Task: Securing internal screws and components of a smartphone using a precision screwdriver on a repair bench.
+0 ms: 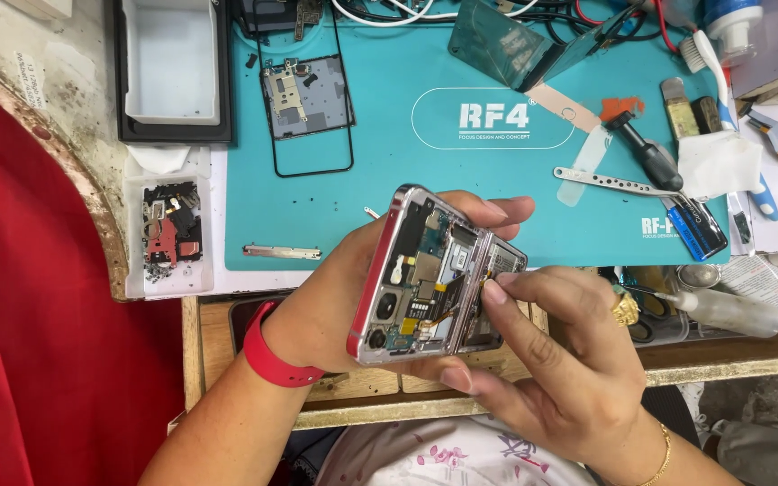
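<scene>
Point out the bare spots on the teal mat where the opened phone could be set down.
Free: the teal mat between the detached phone frame and tweezers, and left of the left hand above the metal strip. Crowded: the right edge around the screwdriver and the top edge's cables.

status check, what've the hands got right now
Left hand grips opened phone from below. Right hand fingertip on its inner parts near hinge. Tweezers, screwdriver lie apart on teal mat.

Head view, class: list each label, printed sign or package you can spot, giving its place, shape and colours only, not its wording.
Teal work mat: white oval logo outline at its centre.
Small dark blue packet: mat's right edge, oblong, white print.
White paper label: far left bench edge, narrow strip.
No lit screens.
</scene>
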